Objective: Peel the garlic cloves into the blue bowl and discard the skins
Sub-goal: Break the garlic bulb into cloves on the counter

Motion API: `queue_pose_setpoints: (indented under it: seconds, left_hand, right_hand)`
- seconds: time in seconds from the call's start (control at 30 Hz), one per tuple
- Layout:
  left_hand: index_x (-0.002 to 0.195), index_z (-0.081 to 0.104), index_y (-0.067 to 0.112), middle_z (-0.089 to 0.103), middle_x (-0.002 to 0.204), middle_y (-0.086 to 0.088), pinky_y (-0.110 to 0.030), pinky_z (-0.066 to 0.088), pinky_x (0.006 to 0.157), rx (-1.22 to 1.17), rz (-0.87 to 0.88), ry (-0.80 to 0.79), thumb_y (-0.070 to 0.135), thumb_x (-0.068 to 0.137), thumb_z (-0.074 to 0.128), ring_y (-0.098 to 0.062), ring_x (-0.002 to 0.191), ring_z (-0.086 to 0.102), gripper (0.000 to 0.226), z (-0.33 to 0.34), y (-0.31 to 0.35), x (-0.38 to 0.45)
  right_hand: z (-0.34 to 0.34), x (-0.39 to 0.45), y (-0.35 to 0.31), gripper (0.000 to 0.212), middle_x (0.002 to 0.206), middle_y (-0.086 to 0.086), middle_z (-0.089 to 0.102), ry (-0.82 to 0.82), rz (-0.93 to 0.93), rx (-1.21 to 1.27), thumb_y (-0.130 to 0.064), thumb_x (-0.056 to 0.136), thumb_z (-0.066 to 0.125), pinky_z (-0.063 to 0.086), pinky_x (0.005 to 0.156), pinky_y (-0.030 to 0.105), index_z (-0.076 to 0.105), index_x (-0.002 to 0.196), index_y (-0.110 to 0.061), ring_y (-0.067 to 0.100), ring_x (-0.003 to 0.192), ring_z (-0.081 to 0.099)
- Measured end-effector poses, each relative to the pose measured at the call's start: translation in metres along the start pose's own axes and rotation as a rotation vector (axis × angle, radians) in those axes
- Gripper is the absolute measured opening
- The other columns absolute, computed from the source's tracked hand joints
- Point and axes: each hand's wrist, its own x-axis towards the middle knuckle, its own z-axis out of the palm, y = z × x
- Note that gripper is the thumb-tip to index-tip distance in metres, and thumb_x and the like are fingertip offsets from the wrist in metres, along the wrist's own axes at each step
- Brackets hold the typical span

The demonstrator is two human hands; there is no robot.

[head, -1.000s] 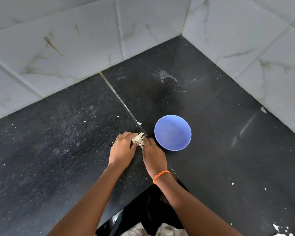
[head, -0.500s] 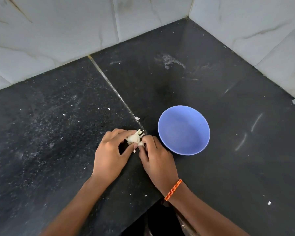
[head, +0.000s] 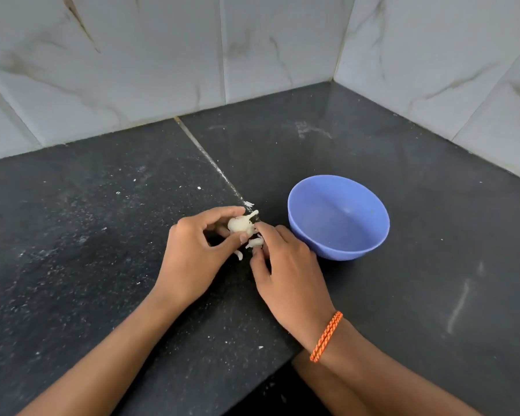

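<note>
While the left hand [head: 192, 259] pinches the garlic bulb [head: 240, 225] between thumb and curled forefinger, the right hand [head: 285, 268] pinches a loose clove [head: 255, 242] just below it, fingers bent around it. Both hover over the black counter [head: 102, 235] near its front edge. Just right of the hands, the blue bowl [head: 338, 217] stands upright on the counter, toward the tiled back corner.

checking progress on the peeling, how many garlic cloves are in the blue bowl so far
0. The blue bowl shows only its bare inside. The garlic is still held between the left hand and the right hand, above the counter, left of the bowl.
</note>
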Motion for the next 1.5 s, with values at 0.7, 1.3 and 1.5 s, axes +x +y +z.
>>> queue_pose_setpoints:
  seconds: [0.7, 1.3, 1.5]
  left_hand:
    - [0.117, 0.081, 0.016, 0.084, 0.106, 0.001, -0.049, 0.063, 0.098, -0.223, 0.067, 0.025, 0.000, 0.088, 0.085, -0.020, 0.101, 0.081, 0.034, 0.000, 0.011, -0.013]
    - [0.111, 0.081, 0.019, 0.083, 0.102, 0.001, -0.040, 0.064, 0.092, -0.280, 0.052, 0.051, 0.012, 0.085, 0.091, -0.021, 0.095, 0.081, 0.028, -0.001, 0.011, -0.013]
    - [0.111, 0.080, 0.017, 0.083, 0.100, -0.001, -0.044, 0.064, 0.093, -0.299, 0.021, 0.091, 0.010, 0.085, 0.090, -0.021, 0.093, 0.081, 0.029, -0.003, 0.010, -0.014]
  right_hand:
    - [-0.007, 0.002, -0.006, 0.006, 0.101, -0.010, 0.071, 0.115, -0.034, 0.158, -0.024, 0.106, 0.063, 0.054, 0.070, 0.032, 0.063, 0.112, -0.026, 0.009, 0.080, 0.062]
    - [-0.007, 0.002, -0.005, 0.006, 0.093, -0.009, 0.074, 0.135, -0.040, 0.208, -0.024, 0.106, 0.065, 0.061, 0.069, 0.028, 0.064, 0.111, -0.028, 0.007, 0.073, 0.070]
    - [-0.006, 0.001, -0.006, 0.005, 0.080, -0.012, 0.072, 0.238, -0.088, 0.209, -0.026, 0.105, 0.068, 0.058, 0.062, 0.028, 0.073, 0.104, -0.026, 0.009, 0.068, 0.069]
